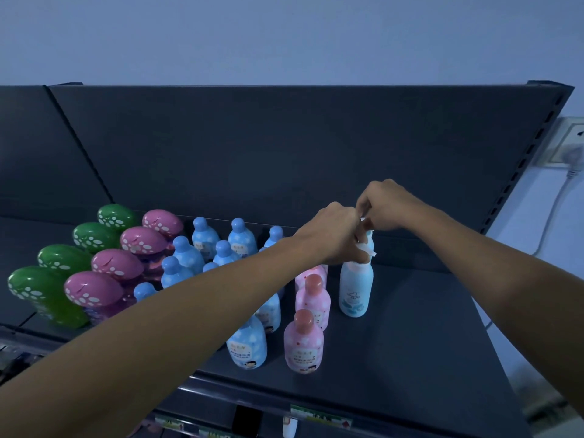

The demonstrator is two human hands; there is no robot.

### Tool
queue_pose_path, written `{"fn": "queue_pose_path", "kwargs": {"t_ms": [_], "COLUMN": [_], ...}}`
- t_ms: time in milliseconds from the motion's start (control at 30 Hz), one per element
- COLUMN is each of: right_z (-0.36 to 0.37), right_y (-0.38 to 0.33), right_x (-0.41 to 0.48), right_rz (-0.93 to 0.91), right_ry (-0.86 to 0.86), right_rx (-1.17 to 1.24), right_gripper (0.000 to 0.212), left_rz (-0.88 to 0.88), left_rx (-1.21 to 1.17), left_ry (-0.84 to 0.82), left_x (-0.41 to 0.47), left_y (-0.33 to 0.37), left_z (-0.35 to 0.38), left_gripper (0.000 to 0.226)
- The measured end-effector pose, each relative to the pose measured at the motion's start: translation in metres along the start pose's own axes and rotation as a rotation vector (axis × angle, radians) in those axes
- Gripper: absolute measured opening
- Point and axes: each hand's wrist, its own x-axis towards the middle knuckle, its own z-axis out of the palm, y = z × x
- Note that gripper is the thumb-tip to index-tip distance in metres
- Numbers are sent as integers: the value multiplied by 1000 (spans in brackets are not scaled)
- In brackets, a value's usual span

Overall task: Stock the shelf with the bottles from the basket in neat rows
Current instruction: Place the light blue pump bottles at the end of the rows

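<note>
- I read the tall pale-blue plastic pump bottle (355, 289) as upright on the dark shelf (410, 327), its long axis vertical, directly below both hands.
- The left hand (335, 235) curls round its white pump head and the right hand (385, 207) pinches the top (both equally near).

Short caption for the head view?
Left hand and right hand pinch the top of a pale blue pump bottle on the shelf.

Wall (284, 36): pale and plain, across the upper frame.
Socket (568, 142): white, wall-mounted, right edge, plug inserted.
Cable (551, 216): white, hanging below the plug.
Price label (319, 417): green-and-white, bottom centre.
</note>
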Motion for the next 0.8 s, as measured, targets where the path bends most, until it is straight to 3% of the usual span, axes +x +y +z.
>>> {"fn": "queue_pose_path", "kwargs": {"t_ms": [333,500,667,733,800], "right_z": [-5,-4,-4,-6,-9], "right_y": [-3,-3,-4,-9,-17], "right_x": [-2,-4,-7,-10,-13], "right_rz": [57,73,86,86,86], "right_ry": [-69,-72,-20,21,73], "right_rx": [-15,13,46,58,40], "right_gripper": [24,20,16,19,22], "left_rz": [37,20,13,-10,-37], "left_rx": [-11,-29,-41,-33,-6], "left_ry": [-3,-12,-3,11,39], "left_x": [4,2,-5,-10,-16], "left_y": [0,-1,-4,-8,-16], "left_z": [4,6,6,2,-7], "left_gripper": [28,28,41,26,32]}}
